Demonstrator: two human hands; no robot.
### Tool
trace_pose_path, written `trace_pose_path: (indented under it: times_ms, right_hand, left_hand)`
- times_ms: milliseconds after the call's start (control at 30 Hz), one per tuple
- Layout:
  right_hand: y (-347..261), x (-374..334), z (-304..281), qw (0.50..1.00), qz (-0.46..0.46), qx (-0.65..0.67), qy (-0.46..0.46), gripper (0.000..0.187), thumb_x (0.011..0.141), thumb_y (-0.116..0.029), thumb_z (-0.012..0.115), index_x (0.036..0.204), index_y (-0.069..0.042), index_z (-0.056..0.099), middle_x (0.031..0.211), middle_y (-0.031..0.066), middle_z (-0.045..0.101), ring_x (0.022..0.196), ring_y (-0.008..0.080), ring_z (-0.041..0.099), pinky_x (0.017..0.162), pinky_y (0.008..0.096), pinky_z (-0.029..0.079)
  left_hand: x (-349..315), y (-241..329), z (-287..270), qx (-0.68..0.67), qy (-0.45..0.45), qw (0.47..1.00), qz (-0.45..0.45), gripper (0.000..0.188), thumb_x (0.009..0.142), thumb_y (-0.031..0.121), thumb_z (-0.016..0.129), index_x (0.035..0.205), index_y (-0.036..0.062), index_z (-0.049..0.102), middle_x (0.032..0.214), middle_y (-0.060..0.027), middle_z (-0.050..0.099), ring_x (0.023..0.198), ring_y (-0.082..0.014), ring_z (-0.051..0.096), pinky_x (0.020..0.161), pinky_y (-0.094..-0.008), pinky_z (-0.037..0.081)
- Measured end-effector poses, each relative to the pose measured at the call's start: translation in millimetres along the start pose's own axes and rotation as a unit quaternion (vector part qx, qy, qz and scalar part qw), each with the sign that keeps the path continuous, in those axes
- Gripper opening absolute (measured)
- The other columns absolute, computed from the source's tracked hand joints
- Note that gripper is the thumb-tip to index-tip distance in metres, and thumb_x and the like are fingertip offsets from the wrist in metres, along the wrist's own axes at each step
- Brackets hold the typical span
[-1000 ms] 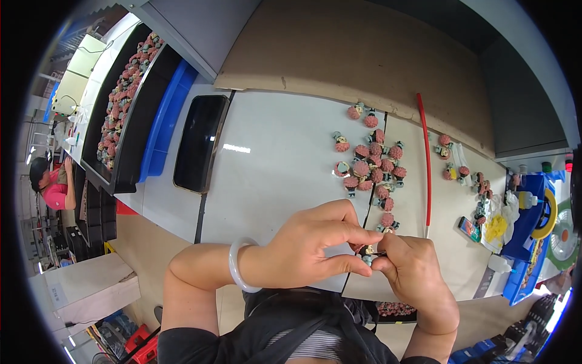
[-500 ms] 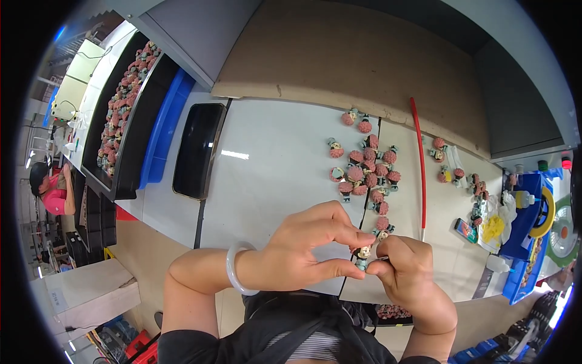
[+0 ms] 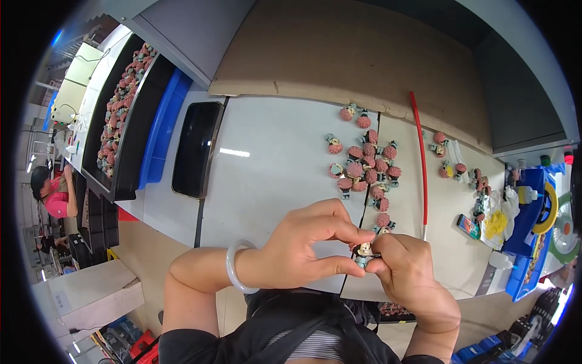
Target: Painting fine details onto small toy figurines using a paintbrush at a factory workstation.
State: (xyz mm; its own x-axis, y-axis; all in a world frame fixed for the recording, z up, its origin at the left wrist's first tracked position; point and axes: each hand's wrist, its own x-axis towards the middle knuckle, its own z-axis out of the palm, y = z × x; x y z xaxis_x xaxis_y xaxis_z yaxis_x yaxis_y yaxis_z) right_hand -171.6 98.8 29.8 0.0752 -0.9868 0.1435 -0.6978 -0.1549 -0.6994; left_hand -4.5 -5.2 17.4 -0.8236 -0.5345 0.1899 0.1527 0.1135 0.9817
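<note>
My left hand (image 3: 309, 246), with a pale bangle at the wrist, pinches a small doll figurine (image 3: 364, 250) between thumb and forefinger. The figurine has a cream face, dark parts and a pale blue-green base. Close against it, my right hand (image 3: 405, 261) is closed in a pinch; a thin slender piece shows at its fingertips, too hidden to name. Just beyond my hands, several figurines with knobbly pink hair (image 3: 368, 161) lie in a loose cluster on the white table (image 3: 273, 151).
Right of the cluster lies a red rod (image 3: 419, 158). Farther right are more figurines (image 3: 476, 182), a yellow-stained tissue (image 3: 496, 224), a blue bin (image 3: 524, 206) and a green fan (image 3: 564, 233). At left are a black phone (image 3: 197, 150) and a black tray (image 3: 130, 130) of figurines. A co-worker (image 3: 54, 191) sits far left.
Both hands stay together around the figurine, with only a slight shift of the right fingers against it. The whole view has moved a little.
</note>
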Motion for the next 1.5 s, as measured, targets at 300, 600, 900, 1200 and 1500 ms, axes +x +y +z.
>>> trace_pose_path:
  times_ms: [300, 600, 900, 1200, 1500]
  right_hand:
    - [0.3, -2.1, 2.2, 1.0, 0.011, -0.015, 0.018, 0.032, 0.074, -0.031, 0.065, 0.074, -0.004, 0.048, 0.056, 0.0063, 0.048, 0.049, 0.0243, 0.051, 0.043, 0.0333, 0.04]
    - [0.2, -1.4, 5.7, 1.0, 0.003, -0.027, 0.015, 0.032, 0.075, -0.031, 0.064, 0.074, -0.004, 0.047, 0.056, 0.0066, 0.047, 0.048, 0.0244, 0.05, 0.042, 0.0332, 0.04]
    - [0.2, -1.3, 4.8, 0.999, -0.011, -0.026, 0.041, 0.033, 0.075, -0.031, 0.065, 0.073, -0.004, 0.046, 0.056, 0.0065, 0.047, 0.048, 0.0247, 0.049, 0.042, 0.0329, 0.039]
    - [-0.6, -0.2, 1.9, 0.999, 0.015, -0.028, -0.008, 0.031, 0.076, -0.028, 0.064, 0.072, -0.004, 0.045, 0.055, 0.0069, 0.047, 0.048, 0.0251, 0.051, 0.042, 0.0335, 0.04]
    - [6.5, 1.4, -0.6, 0.999, -0.016, -0.037, 0.019, 0.03, 0.075, -0.027, 0.067, 0.076, -0.003, 0.048, 0.056, 0.0085, 0.05, 0.048, 0.0249, 0.052, 0.043, 0.0341, 0.04]
  left_hand:
    - [-0.4, 1.1, -0.4, 0.02, 0.005, 1.0, 0.005, 0.04, 0.063, 0.008, 0.079, 0.099, -0.0002, 0.063, 0.083, -0.0071, 0.055, 0.073, -0.0132, 0.053, 0.066, -0.0238, 0.043]
    - [-1.2, -0.5, -0.7, 0.017, 0.007, 1.0, -0.003, 0.041, 0.063, 0.007, 0.078, 0.1, -0.0008, 0.063, 0.082, -0.0071, 0.055, 0.073, -0.0126, 0.052, 0.065, -0.023, 0.042]
    - [-2.8, -0.5, 0.8, -0.027, 0.008, 0.999, -0.021, 0.04, 0.064, 0.004, 0.078, 0.101, -0.0015, 0.062, 0.085, -0.0076, 0.053, 0.075, -0.0125, 0.053, 0.068, -0.0232, 0.044]
    - [-2.2, -2.8, 0.8, -0.013, 0.001, 0.999, -0.031, 0.041, 0.064, 0.005, 0.078, 0.101, -0.0022, 0.062, 0.084, -0.0079, 0.053, 0.074, -0.013, 0.054, 0.067, -0.0233, 0.045]
    - [0.2, -3.1, -0.8, 0.01, -0.015, 0.999, -0.031, 0.039, 0.065, 0.002, 0.076, 0.101, -0.0018, 0.062, 0.09, -0.0095, 0.054, 0.079, -0.0155, 0.057, 0.074, -0.0256, 0.049]
